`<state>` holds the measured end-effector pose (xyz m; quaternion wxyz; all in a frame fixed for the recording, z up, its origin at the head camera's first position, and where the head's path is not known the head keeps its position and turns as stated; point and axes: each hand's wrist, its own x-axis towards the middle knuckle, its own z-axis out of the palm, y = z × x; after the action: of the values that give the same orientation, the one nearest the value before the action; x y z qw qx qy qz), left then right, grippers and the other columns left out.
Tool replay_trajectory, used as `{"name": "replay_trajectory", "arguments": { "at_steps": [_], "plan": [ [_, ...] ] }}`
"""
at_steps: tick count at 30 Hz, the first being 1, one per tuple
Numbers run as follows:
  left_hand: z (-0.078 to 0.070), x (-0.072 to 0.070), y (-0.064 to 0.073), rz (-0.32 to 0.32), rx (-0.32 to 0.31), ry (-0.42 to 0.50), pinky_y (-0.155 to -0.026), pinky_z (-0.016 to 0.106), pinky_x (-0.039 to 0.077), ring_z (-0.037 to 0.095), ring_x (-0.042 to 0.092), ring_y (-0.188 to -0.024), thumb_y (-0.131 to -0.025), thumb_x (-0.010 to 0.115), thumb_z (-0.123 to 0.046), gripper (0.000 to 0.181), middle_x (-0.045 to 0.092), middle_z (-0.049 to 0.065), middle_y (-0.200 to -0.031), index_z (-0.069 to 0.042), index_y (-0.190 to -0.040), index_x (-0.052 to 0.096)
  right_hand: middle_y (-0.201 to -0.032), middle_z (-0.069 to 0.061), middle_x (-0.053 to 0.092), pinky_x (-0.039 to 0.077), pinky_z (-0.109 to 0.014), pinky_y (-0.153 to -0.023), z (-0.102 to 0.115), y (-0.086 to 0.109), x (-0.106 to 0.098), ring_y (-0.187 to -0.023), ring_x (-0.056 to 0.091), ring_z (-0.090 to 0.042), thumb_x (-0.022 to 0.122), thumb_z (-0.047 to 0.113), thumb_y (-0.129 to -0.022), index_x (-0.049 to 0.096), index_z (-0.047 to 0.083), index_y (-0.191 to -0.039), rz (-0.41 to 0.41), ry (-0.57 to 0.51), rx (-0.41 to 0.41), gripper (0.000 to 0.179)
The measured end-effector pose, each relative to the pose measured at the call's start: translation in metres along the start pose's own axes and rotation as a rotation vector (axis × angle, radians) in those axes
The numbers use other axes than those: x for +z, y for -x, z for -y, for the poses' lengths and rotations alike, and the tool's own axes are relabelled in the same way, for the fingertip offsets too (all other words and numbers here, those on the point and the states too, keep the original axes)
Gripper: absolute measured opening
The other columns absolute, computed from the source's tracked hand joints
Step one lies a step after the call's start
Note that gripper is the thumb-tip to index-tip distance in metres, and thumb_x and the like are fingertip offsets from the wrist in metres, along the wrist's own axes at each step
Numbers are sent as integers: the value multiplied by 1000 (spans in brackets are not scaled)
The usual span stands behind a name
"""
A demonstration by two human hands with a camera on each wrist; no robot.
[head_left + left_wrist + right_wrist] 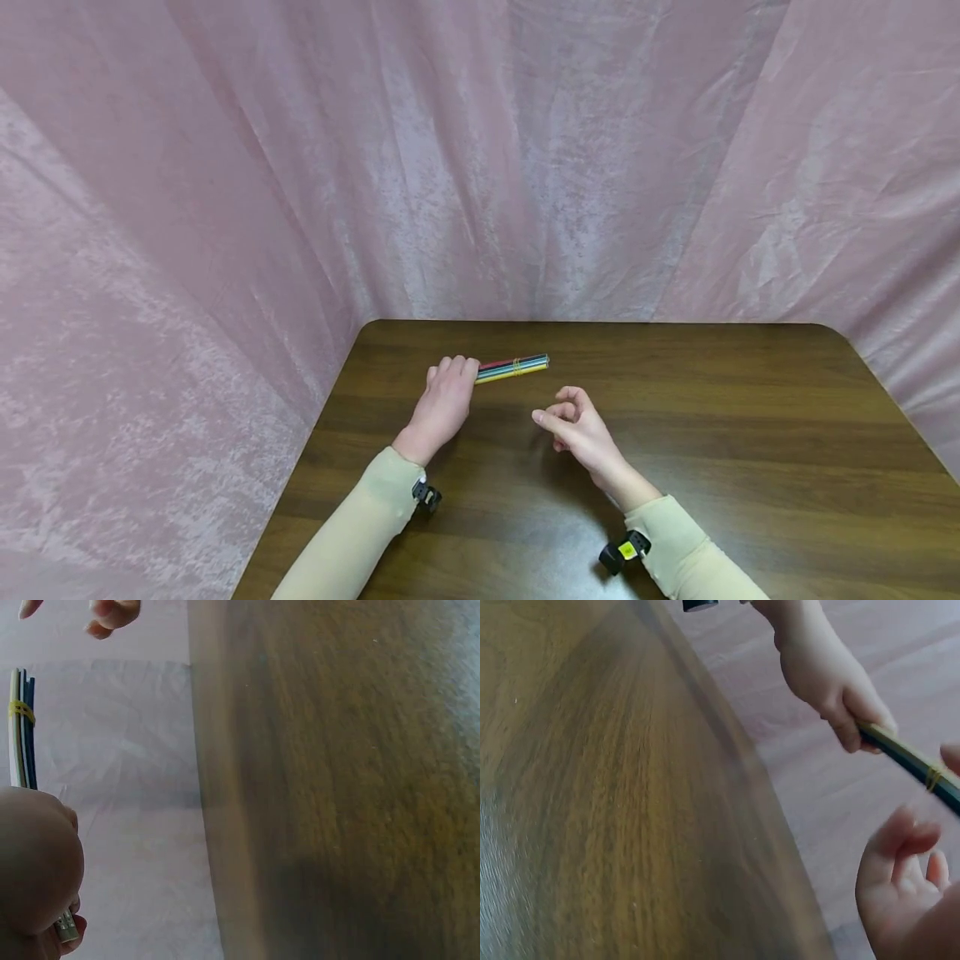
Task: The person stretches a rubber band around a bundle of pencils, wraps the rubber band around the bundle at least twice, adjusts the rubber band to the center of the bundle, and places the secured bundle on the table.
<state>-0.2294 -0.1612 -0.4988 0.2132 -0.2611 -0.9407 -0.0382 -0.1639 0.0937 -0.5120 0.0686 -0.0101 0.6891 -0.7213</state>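
Observation:
My left hand (444, 402) grips one end of a bundle of slim coloured pencils (495, 372), with red, dark, blue, white and yellow showing. A yellow rubber band (517, 366) is wound round the bundle toward its free end, which points right. In the left wrist view the pencils (22, 754) stick out past my fist, and a short end shows below it. My right hand (585, 429) hovers just right of and nearer than the free end, its fingers loosely bent and nothing in them. The right wrist view has its fingers (889, 847) below the banded part.
Both hands are over a dark brown wooden table (712, 392) with rounded far corners. Pink velvety curtains (450, 167) hang behind it and along the left. A small black camera sits on each wrist, the left one (427, 495) and the right one (624, 552).

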Motion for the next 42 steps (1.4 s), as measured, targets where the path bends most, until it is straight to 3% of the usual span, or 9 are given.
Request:
{"name": "replay_trajectory", "arguments": {
  "at_steps": [5,10,12,16,19,24,31,37,42],
  "plan": [
    [-5,1,3,70,43,-56,-76,40,38,28,53,-93,-101,67,2,19,60,8,-102,-8,-115,58,-126,-15,66,57,-40,-82,-2,-4,-12,-102,67,-34,77,26,-101,46,7,-149,-108,349,-236,59],
    [-12,3,5,114,113,-132,-78,39,39,27,51,-91,-105,62,-2,13,58,7,-100,-8,-116,56,-154,-17,51,43,-58,-110,1,-8,-26,-141,47,-40,70,40,-105,46,10,-159,-93,793,-439,66],
    [-14,6,4,110,140,-167,-78,38,39,26,51,-91,-106,59,-4,11,58,7,-100,-8,-116,56,-152,-15,54,40,-61,-112,5,-10,-29,-143,46,-41,69,43,-105,52,10,-155,-48,940,-481,62],
    [-20,8,3,116,171,-189,-78,38,40,26,53,-93,-106,59,-5,11,59,6,-103,-8,-116,57,-128,-11,72,51,-57,-99,9,-14,-32,-124,63,-37,73,38,-103,68,6,-133,6,1130,-565,44],
    [-24,6,1,127,171,-170,-80,39,42,25,55,-95,-106,61,-3,11,60,6,-104,-9,-116,58,-113,-8,76,55,-54,-89,8,-15,-34,-110,69,-33,75,33,-102,71,7,-120,7,1191,-595,32],
    [-28,3,-1,104,151,-162,-81,39,43,25,57,-95,-104,64,-4,12,63,6,-103,-10,-114,61,-110,-8,75,55,-54,-85,8,-14,-37,-106,68,-34,73,30,-103,69,7,-118,6,1224,-577,27],
    [-33,2,-2,74,106,-193,-72,41,45,25,62,-90,-98,80,-27,26,66,5,-97,-16,-115,63,-113,-10,74,54,-56,-87,9,-15,-42,-111,66,-36,72,26,-104,68,5,-127,-8,1239,-563,31],
    [-36,4,-2,111,134,-153,-71,41,44,27,62,-85,-100,75,-33,27,65,5,-92,-13,-109,59,-112,-6,69,53,-56,-89,11,-14,-46,-112,65,-34,71,24,-105,68,7,-125,26,1244,-602,27],
    [-40,4,-2,133,149,-142,-75,42,42,26,60,-85,-100,73,-31,25,63,5,-91,-12,-105,57,-114,-5,66,48,-63,-101,11,-13,-46,-115,63,-33,68,23,-107,66,5,-122,93,1267,-604,24]
  ]
}}
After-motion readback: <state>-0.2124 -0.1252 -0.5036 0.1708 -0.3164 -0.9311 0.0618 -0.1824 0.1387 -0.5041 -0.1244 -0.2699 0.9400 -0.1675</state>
